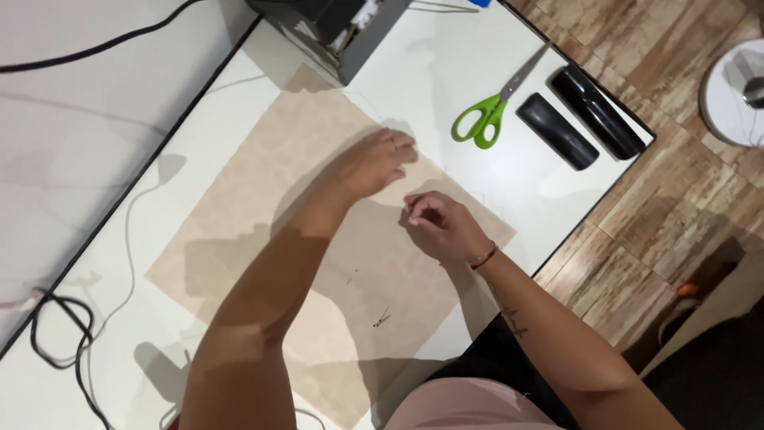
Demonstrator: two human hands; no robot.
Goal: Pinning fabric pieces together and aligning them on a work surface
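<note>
A large square of beige cloth [263, 199] lies flat on a white table [446, 72]. My left hand [374, 163] rests on the cloth near its far edge, fingers bent and pointing right. My right hand [438, 223] hovers just below it, fingertips pinched together, possibly on a thin thread; I cannot tell for sure. A red band circles my right wrist. A small dark bit [382, 318] lies on the cloth nearer to me.
Green-handled scissors [487, 111] lie on the table to the right of the cloth, beside two black cylinders [585, 119]. A black box [334, 32] stands at the far edge. Black cables [60, 334] coil at the left. Wooden floor lies beyond the table's right edge.
</note>
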